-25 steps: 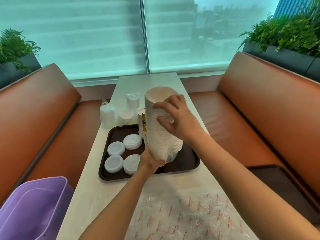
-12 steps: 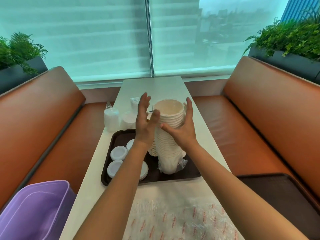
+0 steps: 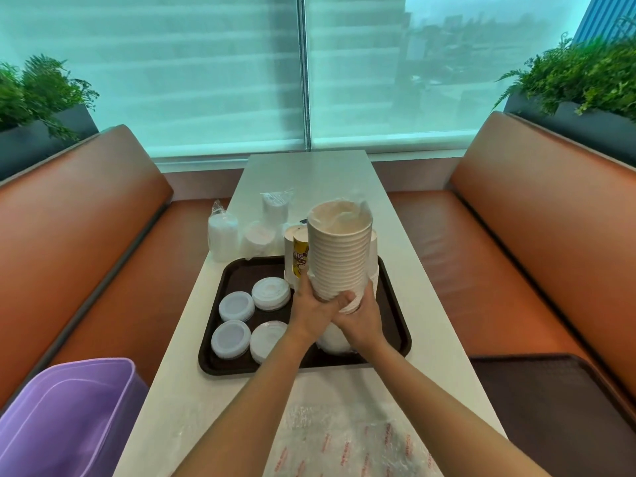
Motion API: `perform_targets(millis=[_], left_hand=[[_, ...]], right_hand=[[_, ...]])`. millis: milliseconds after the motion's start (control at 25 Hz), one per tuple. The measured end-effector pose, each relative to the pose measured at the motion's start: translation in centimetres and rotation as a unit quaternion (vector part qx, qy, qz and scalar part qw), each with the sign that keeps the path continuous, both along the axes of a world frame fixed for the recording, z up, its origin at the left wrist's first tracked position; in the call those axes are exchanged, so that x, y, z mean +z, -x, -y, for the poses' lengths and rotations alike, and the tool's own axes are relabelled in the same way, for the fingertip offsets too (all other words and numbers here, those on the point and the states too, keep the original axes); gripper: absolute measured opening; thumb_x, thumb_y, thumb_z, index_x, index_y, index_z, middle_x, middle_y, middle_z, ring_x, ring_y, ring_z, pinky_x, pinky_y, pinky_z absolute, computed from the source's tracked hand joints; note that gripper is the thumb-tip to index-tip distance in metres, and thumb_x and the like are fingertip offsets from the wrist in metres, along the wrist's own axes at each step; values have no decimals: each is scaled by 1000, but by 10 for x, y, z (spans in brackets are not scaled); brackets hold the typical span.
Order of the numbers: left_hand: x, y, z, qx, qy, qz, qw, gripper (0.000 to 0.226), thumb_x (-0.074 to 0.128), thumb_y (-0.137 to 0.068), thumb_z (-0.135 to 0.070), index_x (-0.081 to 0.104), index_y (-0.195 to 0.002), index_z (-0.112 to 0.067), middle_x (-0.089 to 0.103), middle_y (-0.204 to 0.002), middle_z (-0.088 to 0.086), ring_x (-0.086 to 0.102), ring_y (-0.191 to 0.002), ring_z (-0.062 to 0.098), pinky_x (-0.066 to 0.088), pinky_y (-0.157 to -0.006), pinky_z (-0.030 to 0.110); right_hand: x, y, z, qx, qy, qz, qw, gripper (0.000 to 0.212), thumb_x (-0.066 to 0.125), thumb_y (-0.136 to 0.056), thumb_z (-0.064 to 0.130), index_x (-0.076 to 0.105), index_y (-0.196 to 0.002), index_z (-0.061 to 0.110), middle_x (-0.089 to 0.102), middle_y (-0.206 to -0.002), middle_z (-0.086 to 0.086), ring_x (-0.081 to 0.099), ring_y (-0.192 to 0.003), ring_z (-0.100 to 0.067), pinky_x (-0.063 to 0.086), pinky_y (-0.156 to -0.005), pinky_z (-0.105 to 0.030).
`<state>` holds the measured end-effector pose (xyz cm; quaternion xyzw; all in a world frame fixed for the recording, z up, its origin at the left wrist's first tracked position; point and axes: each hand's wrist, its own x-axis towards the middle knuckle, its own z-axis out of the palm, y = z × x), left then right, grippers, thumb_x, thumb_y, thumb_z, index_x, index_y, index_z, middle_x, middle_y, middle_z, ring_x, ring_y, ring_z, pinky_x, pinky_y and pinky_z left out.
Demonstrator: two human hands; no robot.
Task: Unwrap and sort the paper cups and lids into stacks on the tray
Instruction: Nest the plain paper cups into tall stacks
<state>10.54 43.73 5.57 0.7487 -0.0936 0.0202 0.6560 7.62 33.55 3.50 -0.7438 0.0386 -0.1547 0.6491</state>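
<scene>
Both hands now grip the tall stack of white paper cups (image 3: 339, 249) low down, near its base: the left hand (image 3: 311, 309) wraps the near-left side, fingers curled round the lowest rims, and the right hand (image 3: 361, 313) cups it from the right and underneath, the two hands touching where they meet. Half a second ago they were higher up, fingers spread on either side of the rim; a second ago the stack was tilted in the air. Now it stands upright over the dark tray (image 3: 395, 325), so I judge it is being settled there or its clear wrap worked off. Some plastic film (image 3: 358, 206) shows crumpled at the top cup's mouth, so the unwrapping looks unfinished. Whether the base touches the tray is hidden behind the wrists. Just left of the left hand lie four low stacks of white lids (image 3: 253, 315) on the tray, and just beyond it stands a printed yellow cup (image 3: 300, 258). Farther off, beyond the tray, wrapped packs (image 3: 223, 235) wait on the table (image 3: 413, 270). Nearer than the wrists, printed wrapping (image 3: 351, 442) lies flat, with a purple bin (image 3: 65, 418) off to the left.
</scene>
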Motion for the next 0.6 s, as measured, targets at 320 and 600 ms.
perform_targets(millis=[320, 600], left_hand=[[-61, 17, -22, -104, -74, -93, 987, 74, 84, -67, -32, 38, -125, -33, 54, -122, -9, 50, -125, 17, 46, -83, 8], [48, 9, -32, 19, 46, 98, 994, 115, 53, -52, -90, 21, -142, -27, 35, -143, -1, 36, -131, 9, 35, -102, 12]], right_hand=[[-52, 17, 13, 93, 28, -68, 993, 94, 79, -51, 51, 32, -130, 31, 54, -120, 14, 54, -119, -12, 46, -82, -11], [16, 2, 30, -10, 45, 152, 987, 95, 62, -70, 72, 19, -144, 31, 32, -145, 6, 36, -134, -17, 38, -107, -45]])
